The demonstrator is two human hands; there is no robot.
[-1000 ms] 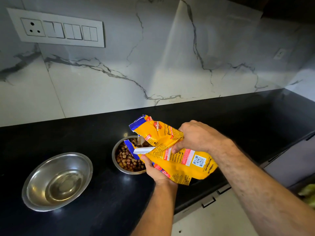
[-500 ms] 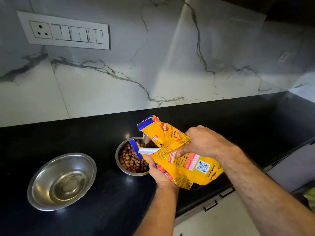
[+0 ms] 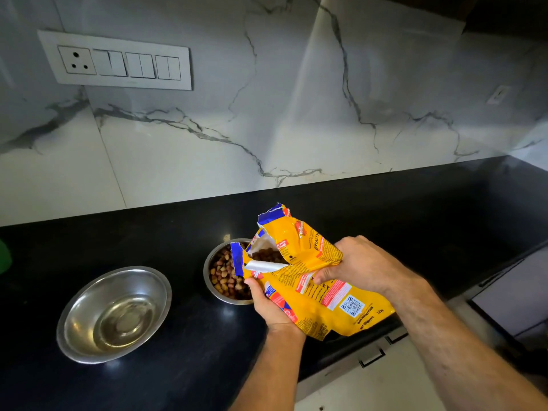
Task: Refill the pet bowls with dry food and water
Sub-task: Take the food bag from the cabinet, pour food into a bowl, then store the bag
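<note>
A yellow and blue bag of dry pet food [image 3: 311, 280] is held over the black counter with its torn mouth tilted toward a small steel bowl [image 3: 211, 284] holding brown kibble [image 3: 225, 277]. Kibble shows inside the bag's open mouth. My left hand [image 3: 268, 307] grips the bag from below near its mouth. My right hand [image 3: 360, 265] pinches the bag's upper side. To the left stands a larger steel bowl [image 3: 114, 314] with clear water in its bottom.
The black counter [image 3: 148, 241] runs along a white marble wall with a socket and switch panel [image 3: 117, 62]. White drawers with dark handles [image 3: 372, 358] sit under the counter's front edge. Something green [image 3: 4, 258] shows at the far left.
The bag's mouth has opened wider and turned up a little, so kibble inside shows. Both hands keep their grip; the view has shifted slightly.
</note>
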